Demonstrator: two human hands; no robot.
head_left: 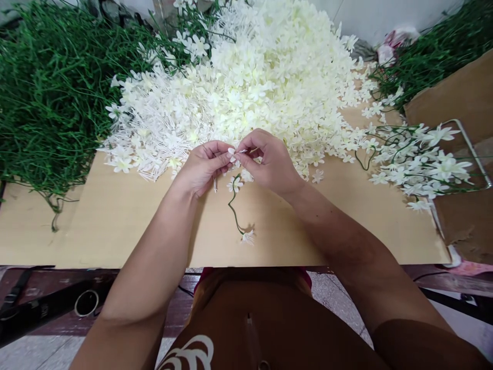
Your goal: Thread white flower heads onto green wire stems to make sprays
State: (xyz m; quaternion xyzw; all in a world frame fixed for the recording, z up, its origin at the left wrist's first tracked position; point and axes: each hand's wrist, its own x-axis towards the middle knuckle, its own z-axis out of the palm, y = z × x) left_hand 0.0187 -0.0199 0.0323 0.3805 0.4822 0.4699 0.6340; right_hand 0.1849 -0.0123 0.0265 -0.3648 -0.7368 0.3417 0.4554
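Note:
My left hand (209, 165) pinches a small white artificial flower (231, 154) between thumb and finger. From the right, my right hand (265, 156) meets it with fingertips closed on a thin white piece at the same flower; whether that is its stem or a separate part is hard to see. A few pale stems (215, 184) hang below my left hand. Just under both hands, a green artificial stem (233, 207) dangles or lies on the board, with a white blossom near its top and another white flower (248, 237) at its lower end.
A large heap of white flowers (277, 77) spreads behind my hands. Green stems (50, 92) pile up at the left, and more greenery (450, 51) at the back right. Flowered sprigs (435, 159) lie at the right by a metal frame (472, 151) and cardboard (458, 97).

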